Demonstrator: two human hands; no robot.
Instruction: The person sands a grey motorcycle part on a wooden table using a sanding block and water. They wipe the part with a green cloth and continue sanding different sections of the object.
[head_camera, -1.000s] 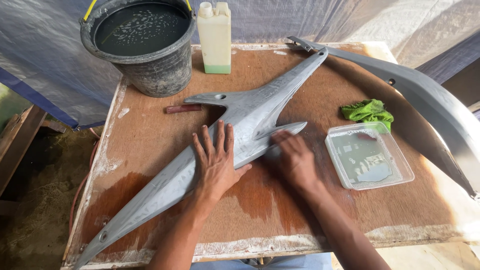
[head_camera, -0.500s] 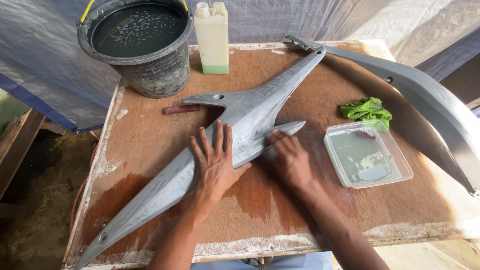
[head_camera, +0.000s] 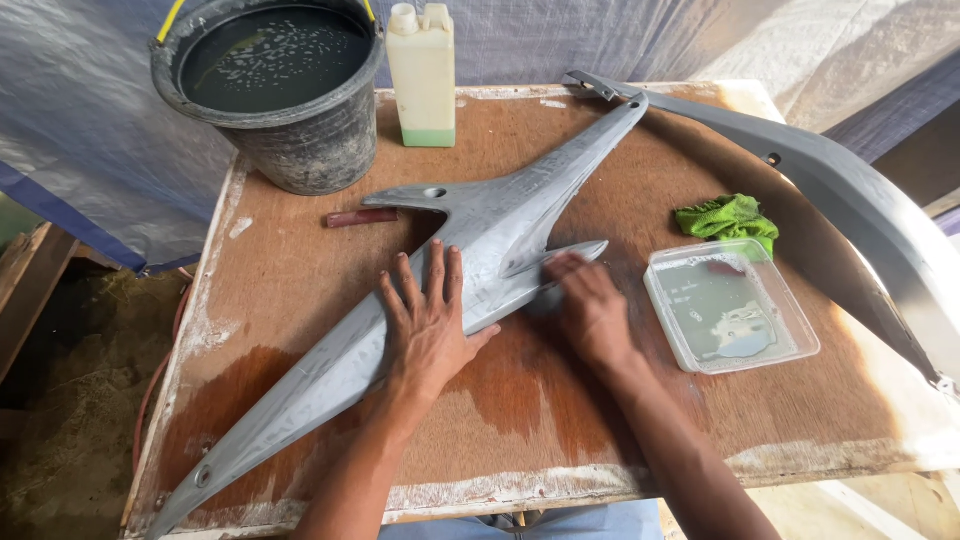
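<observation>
Worn wooden tabletop, stained dark and wet at its near edge, set against grey and blue tarpaulin.

Progress — the long grey plastic panel lies diagonally across the board, its narrow tail at 7 o'clock and its slim tip at 1 o'clock. Its surface reads dull and streaked along the whole length, with a wet sheen and damp patches on the wood beneath the hands; my judgement is that wet rubbing-down is in hand, mid-panel, and that no part looks finished or glossy. How much of the far half has been worked cannot be told.

Hands: left hand lies flat, fingers spread wide, palm pressing on the panel's middle — it grips nothing. Right hand, just to the 3 o'clock side of the left, is curled with fingers bent down onto the panel's short lower prong; something small may sit under the fingertips, but it is hidden, so cannot tell.

Further out: clear shallow tray with cloudy water at 3 o'clock, green cloth just beyond it, second grey panel along the right edge. At 12 o'clock, pale plastic jug; at 11 o'clock, black bucket of dark water; small reddish stick near the panel's upper prong.
</observation>
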